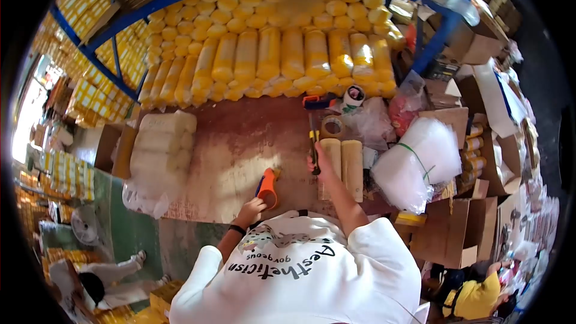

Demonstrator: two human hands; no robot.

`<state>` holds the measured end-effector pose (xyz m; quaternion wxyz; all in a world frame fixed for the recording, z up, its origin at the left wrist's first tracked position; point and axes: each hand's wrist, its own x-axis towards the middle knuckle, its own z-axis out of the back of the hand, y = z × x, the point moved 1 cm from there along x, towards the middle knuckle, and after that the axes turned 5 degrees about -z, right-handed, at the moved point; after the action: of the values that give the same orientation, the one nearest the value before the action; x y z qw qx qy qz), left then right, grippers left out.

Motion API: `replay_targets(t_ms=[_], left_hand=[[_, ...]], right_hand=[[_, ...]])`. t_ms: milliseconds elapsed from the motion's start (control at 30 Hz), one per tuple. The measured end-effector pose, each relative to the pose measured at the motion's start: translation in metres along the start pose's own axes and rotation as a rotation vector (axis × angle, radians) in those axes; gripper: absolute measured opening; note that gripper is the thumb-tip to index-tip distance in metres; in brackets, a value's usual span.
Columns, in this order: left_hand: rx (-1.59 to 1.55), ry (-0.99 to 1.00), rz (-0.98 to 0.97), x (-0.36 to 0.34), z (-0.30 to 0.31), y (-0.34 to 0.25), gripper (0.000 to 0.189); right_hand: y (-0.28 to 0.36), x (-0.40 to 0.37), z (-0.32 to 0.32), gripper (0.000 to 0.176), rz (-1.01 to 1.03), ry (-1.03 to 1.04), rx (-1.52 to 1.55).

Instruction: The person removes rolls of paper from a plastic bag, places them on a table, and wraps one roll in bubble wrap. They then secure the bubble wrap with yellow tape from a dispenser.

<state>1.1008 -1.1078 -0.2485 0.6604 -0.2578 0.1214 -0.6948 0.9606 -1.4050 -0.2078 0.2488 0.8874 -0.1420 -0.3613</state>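
Observation:
My left hand point(252, 209), with a black band at its wrist, is closed around the handle of an orange and blue tape dispenser point(268, 190) at the near edge of the table. My right hand point(323, 163) grips a slim black and yellow utility knife point(314, 139), its thin end pointing away from me. Just beyond that end lies a red and blue tool point(318, 102), possibly another tape dispenser. A roll of brown tape point(332, 126) sits right of the knife. Two pale cylindrical rolls point(341, 168) lie side by side near my right forearm.
Yellow wrapped rolls point(269, 54) are stacked along the table's back beneath a blue rack point(427, 45). A wrapped white bundle point(162, 147) stands left; a clear plastic bundle tied with green string point(419, 157) lies right. Cardboard boxes point(443, 231) and a person in yellow point(474, 295) are at lower right.

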Motion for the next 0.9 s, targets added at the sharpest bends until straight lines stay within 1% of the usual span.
replay_targets(t_ms=[33, 67, 133, 200, 267, 333, 367, 467, 500, 567, 600, 633, 667, 700, 733, 767, 867, 900], left_hand=[[0.008, 0.024, 0.041, -0.001, 0.001, -0.003, 0.018], [0.017, 0.042, 0.034, -0.001, -0.002, 0.0, 0.02], [0.032, 0.083, 0.032, -0.001, -0.011, 0.004, 0.023], [0.049, 0.146, 0.022, 0.001, -0.028, 0.015, 0.026], [0.06, 0.199, 0.017, 0.004, -0.037, 0.015, 0.027], [0.066, 0.244, 0.016, 0.014, -0.037, 0.012, 0.026], [0.025, 0.273, 0.037, 0.022, -0.028, 0.001, 0.025], [0.024, 0.302, 0.064, 0.033, -0.023, -0.01, 0.022], [0.021, 0.294, 0.079, 0.037, -0.022, -0.013, 0.021], [0.012, 0.28, 0.108, 0.039, -0.025, -0.018, 0.02], [-0.037, 0.241, 0.133, 0.04, -0.027, -0.02, 0.019], [-0.087, 0.203, 0.158, 0.04, -0.032, -0.02, 0.019], [-0.139, 0.169, 0.181, 0.04, -0.037, -0.021, 0.018], [-0.167, 0.129, 0.201, 0.04, -0.041, -0.022, 0.018], [-0.195, 0.088, 0.223, 0.04, -0.046, -0.024, 0.019], [-0.223, 0.045, 0.246, 0.04, -0.051, -0.025, 0.019], [-0.143, -0.051, 0.186, 0.046, -0.052, -0.035, 0.02], [-0.151, -0.039, 0.213, 0.047, -0.051, -0.039, 0.021]], right_hand=[[0.023, -0.024, -0.008, 0.035, 0.044, 0.048, 0.089], [0.039, -0.031, 0.004, 0.036, 0.156, 0.073, 0.078], [0.073, -0.054, 0.029, 0.039, 0.293, 0.03, 0.1], [0.102, -0.077, 0.057, 0.047, 0.351, 0.026, 0.138], [0.126, -0.117, 0.044, 0.053, 0.58, -0.154, 0.115], [0.139, -0.136, 0.054, 0.055, 0.652, -0.298, 0.105], [0.143, -0.138, 0.065, 0.052, 0.662, -0.266, 0.204], [0.149, -0.149, 0.08, 0.046, 0.81, -0.135, 0.351], [0.149, -0.146, 0.098, 0.037, 0.848, 0.098, 0.34], [0.154, -0.148, 0.103, 0.032, 0.821, 0.236, 0.502], [0.155, -0.15, 0.106, 0.03, 0.806, 0.304, 0.583], [0.153, -0.147, 0.111, 0.03, 0.8, 0.506, 0.622], [0.155, -0.155, 0.098, 0.03, 0.763, 0.39, 0.649], [0.158, -0.173, 0.066, 0.03, 0.725, 0.273, 0.674], [0.16, -0.183, 0.05, 0.03, 0.685, 0.156, 0.696], [0.159, -0.184, 0.053, 0.035, 0.661, 0.343, 0.705], [0.165, -0.189, 0.052, 0.031, 0.688, 0.553, 0.498], [0.169, -0.191, 0.055, 0.025, 0.683, 0.532, 0.473]])
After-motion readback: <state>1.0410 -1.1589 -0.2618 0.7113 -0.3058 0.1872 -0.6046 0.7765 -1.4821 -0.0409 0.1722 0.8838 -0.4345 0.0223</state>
